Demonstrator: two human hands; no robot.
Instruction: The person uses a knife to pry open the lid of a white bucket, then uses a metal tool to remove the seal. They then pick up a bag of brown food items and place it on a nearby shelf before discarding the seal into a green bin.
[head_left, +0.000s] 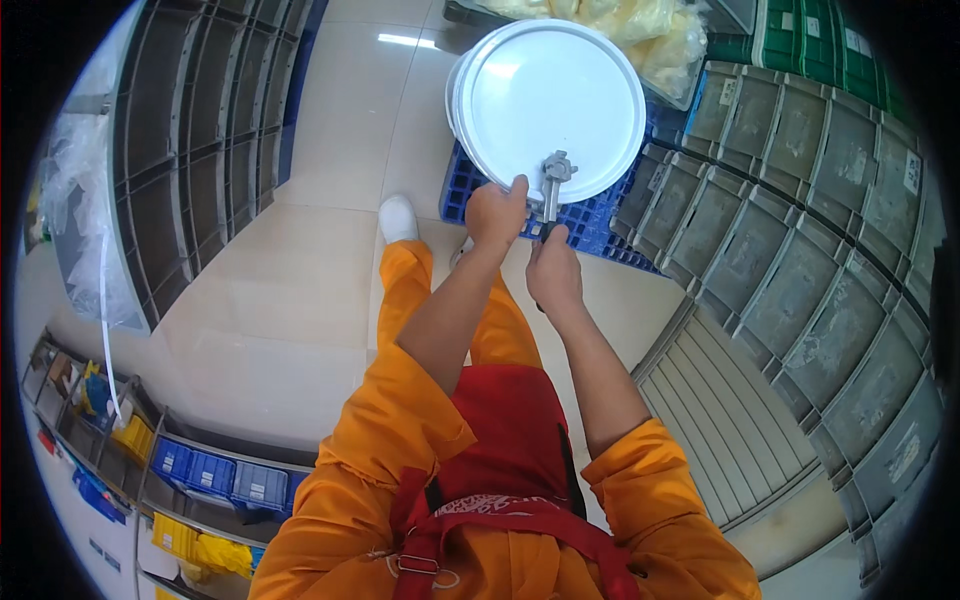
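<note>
A round white plastic bucket, closed by a white lid (551, 97), stands before me. My left hand (495, 215) grips the near rim of the bucket, its thumb pointing up over the lid's edge. In my right hand (556, 271) is the black handle of a metal-headed hand tool (556, 169), possibly a bucket-lid opener. Its head lies over the near edge of the lid, right of my left thumb. How the tool meets the rim underneath is hidden.
The bucket rests on a blue plastic pallet (456, 186). Stacked grey crates (765, 232) line the right, with green crates (817, 45) behind. More grey crates (214, 112) rise at left. Yellowish bagged material (637, 30) sits behind the bucket. A shelf with blue bins (214, 472) stands lower left.
</note>
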